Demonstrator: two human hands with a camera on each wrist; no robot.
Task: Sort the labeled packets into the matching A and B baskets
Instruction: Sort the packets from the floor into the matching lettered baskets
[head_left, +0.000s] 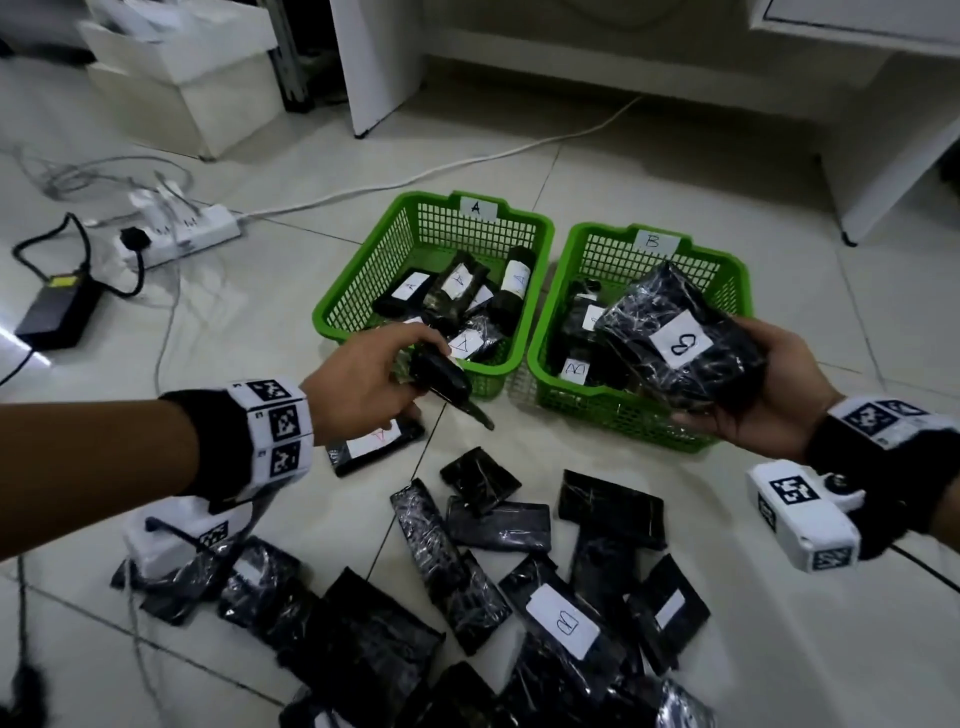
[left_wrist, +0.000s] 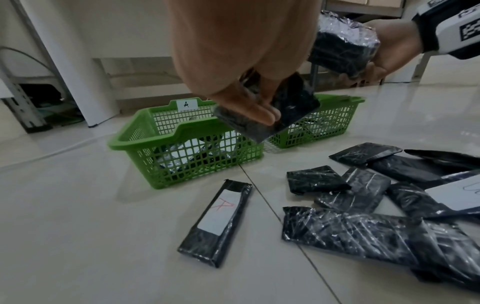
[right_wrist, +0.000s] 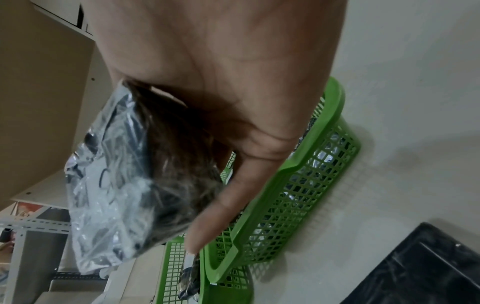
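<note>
Two green mesh baskets stand side by side on the floor: basket A (head_left: 358, 270) on the left, basket B (head_left: 735, 291) on the right, each with several black packets inside. My left hand (head_left: 363, 379) grips a small black packet (head_left: 441, 376) just in front of basket A's near rim; its label is hidden. In the left wrist view the same packet (left_wrist: 293, 107) is pinched between fingers and thumb. My right hand (head_left: 758, 400) holds a bulky black packet labeled B (head_left: 675, 338) above basket B's near side. The right wrist view shows that packet (right_wrist: 124, 185) gripped over the basket (right_wrist: 298, 185).
A pile of black packets (head_left: 519, 571) covers the floor near me, one with a B label (head_left: 563, 621). A packet marked A (head_left: 374, 439) lies under my left hand. A power strip (head_left: 182, 234), cables and a black adapter (head_left: 57, 306) sit to the left. White furniture stands behind.
</note>
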